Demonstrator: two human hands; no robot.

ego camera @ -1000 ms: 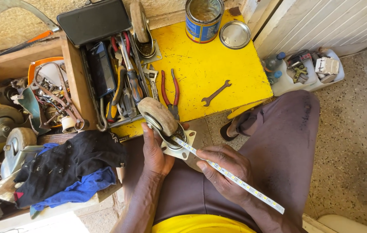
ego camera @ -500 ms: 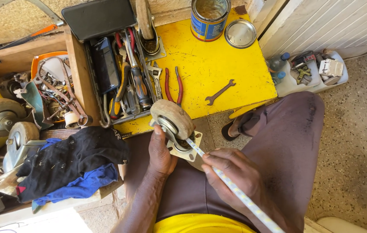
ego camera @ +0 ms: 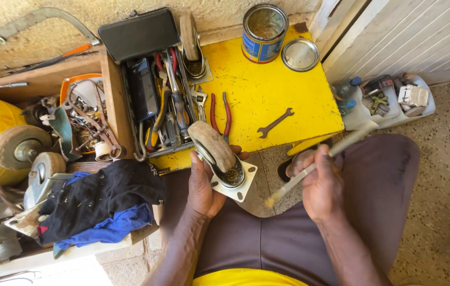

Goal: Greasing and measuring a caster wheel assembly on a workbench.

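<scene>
- Swung upward since half a second ago, the long pale rod with a dull brownish tip [ego camera: 320, 163] now slants from near the lap up toward the right, motion-blurred, whereas before it ran down toward the lower right; the right hand [ego camera: 321, 185] has risen with it and is closed around its middle.
- Left hand [ego camera: 204, 182] is wrapped under the worn beige caster wheel with a grey metal fork and square white mounting plate [ego camera: 219, 156], much as before, held above the knees at the near edge of the table.
- Brown trousers cover the lap; their cloth looks smooth and matte.
- Beside the left knee lies a crumpled black cloth over a blue rag [ego camera: 98, 204].
- Ahead, the scuffed yellow painted table [ego camera: 278, 90] carries a small dark open-ended spanner [ego camera: 274, 122] and red-handled pliers [ego camera: 219, 114].
- Left of these sits an open black toolbox packed with metal tools [ego camera: 156, 106].
- Farthest off stand a rusty blue-sided tin can [ego camera: 263, 33] and its round shiny lid [ego camera: 300, 54].
</scene>
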